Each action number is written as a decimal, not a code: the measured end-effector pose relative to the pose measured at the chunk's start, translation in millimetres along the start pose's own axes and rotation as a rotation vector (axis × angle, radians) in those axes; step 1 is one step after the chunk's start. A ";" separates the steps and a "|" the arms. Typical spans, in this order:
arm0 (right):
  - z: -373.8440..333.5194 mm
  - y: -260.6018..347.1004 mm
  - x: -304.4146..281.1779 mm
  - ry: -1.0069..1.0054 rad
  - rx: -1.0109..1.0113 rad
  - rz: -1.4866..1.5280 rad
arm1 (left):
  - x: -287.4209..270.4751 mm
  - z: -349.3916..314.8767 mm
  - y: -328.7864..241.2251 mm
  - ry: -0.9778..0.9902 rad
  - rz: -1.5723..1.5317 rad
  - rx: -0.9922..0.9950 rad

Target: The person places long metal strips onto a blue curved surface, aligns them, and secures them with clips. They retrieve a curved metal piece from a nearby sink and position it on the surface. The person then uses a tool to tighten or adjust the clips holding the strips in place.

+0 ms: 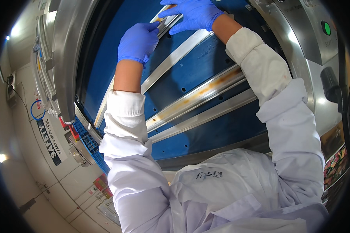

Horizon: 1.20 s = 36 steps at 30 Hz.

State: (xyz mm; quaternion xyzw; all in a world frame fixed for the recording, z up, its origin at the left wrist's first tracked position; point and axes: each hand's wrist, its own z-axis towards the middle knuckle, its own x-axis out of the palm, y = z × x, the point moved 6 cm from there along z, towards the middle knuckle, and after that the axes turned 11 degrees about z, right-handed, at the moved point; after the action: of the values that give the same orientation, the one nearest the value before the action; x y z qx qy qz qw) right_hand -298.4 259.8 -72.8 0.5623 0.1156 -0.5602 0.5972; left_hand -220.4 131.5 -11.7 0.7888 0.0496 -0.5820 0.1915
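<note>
Both my hands wear blue gloves and work at the far part of a blue machine bed [217, 128]. My left hand [137, 43] is closed at the near end of a metal sealing bar [169, 24], its thumb along the edge. Over the same bar, my right hand [194, 15] has its fingers stretched out and spread, touching the top of it. Brown stains show on that bar beside the fingers. Nearer to me lie a plain metal strip [177, 56], a brown-stained metal bar [198, 97] and another metal strip [206, 115], all slanting across the bed.
Curved steel walls flank the bed. On the right panel sits a green button [326, 28], with a black handle [331, 84] below. Hoses [41, 58] hang at the left, above a blue plastic crate [90, 143]. A wall sign [50, 141] is further left.
</note>
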 end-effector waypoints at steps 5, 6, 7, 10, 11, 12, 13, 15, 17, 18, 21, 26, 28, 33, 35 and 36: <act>0.2 1.8 0.5 -0.003 0.016 -0.018 | -2.1 -1.1 -10.0 0.221 -0.063 -0.156; -1.4 1.7 0.4 -0.012 0.012 -0.007 | -2.4 -1.4 -11.8 0.204 -0.062 -0.155; -3.0 1.8 -1.9 -0.025 0.002 0.003 | -6.8 -2.4 -12.9 0.181 -0.059 -0.156; -0.2 4.0 -2.1 -0.033 0.001 0.046 | 1.4 -1.5 4.4 0.103 -0.054 -0.069; 1.0 3.8 -0.6 -0.029 0.011 0.065 | 2.7 0.0 3.7 0.106 -0.062 -0.079; 0.3 2.0 -1.0 -0.030 0.022 0.067 | 2.3 0.5 3.2 0.110 -0.069 -0.088; -1.2 2.2 -2.0 -0.039 0.020 0.066 | 1.5 -1.0 2.3 0.117 -0.076 -0.104; -4.1 2.1 -5.2 -0.058 0.017 0.065 | -1.4 -2.1 1.0 0.089 -0.096 -0.104; -5.8 2.8 -5.4 -0.072 0.010 0.090 | 1.7 -0.5 1.4 0.094 -0.105 -0.120; -6.0 3.5 -5.4 -0.079 0.007 0.103 | 4.7 1.5 2.6 0.110 -0.104 -0.135; -6.7 5.8 -4.6 -0.092 0.005 0.111 | 11.3 8.1 -0.5 0.152 -0.021 -0.106; -6.9 4.4 -7.1 -0.029 0.016 0.034 | 6.0 2.6 -13.6 0.001 0.031 -0.058; -5.9 6.4 -5.6 -0.004 0.009 0.000 | 8.1 -2.5 0.0 0.076 0.095 -0.087; -0.7 20.2 -15.9 0.034 0.071 0.054 | 12.4 -26.7 37.5 0.231 0.273 -0.187; -2.8 0.9 -8.5 0.007 0.268 0.177 | 11.0 -52.2 50.2 0.134 0.003 -0.143; -13.4 -8.5 -17.2 -0.346 0.065 0.353 | 10.9 -70.8 53.9 0.088 -0.134 -0.116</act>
State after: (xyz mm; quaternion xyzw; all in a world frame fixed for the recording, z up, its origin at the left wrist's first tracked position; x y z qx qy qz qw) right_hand -304.5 282.1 -68.7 0.4883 -0.1065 -0.5385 0.6784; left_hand -137.1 105.7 8.9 0.7961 0.1443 -0.5544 0.1951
